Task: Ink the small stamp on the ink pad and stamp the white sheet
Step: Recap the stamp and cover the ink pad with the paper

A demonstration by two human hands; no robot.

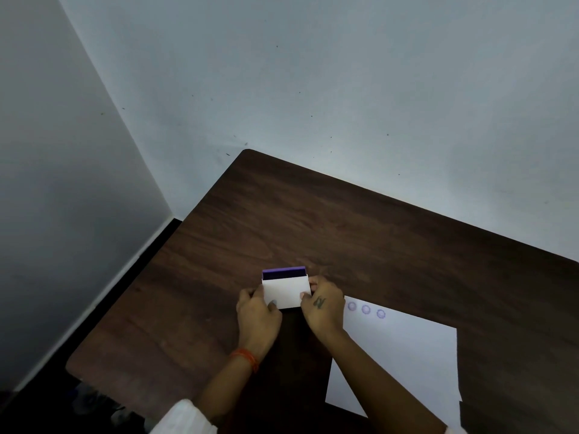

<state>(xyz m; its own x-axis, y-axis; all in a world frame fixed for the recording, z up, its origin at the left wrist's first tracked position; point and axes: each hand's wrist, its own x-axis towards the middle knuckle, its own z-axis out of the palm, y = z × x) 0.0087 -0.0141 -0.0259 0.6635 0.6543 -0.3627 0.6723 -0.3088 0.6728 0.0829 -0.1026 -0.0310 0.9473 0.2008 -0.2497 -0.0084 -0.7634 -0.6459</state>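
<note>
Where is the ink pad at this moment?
In the head view, the purple ink pad sticks out of the far end of a white box held between the left hand and right hand, left of the white sheet.

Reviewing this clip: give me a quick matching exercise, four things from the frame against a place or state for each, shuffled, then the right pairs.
Things:
1. white box
2. white sheet
3. purple pad
4. orange band

Places or states:
A. on the left wrist
B. sticking out of the box's far end
C. held between both hands
D. flat on the table, three round purple marks on it

Pairs: 1-C, 2-D, 3-B, 4-A
</note>
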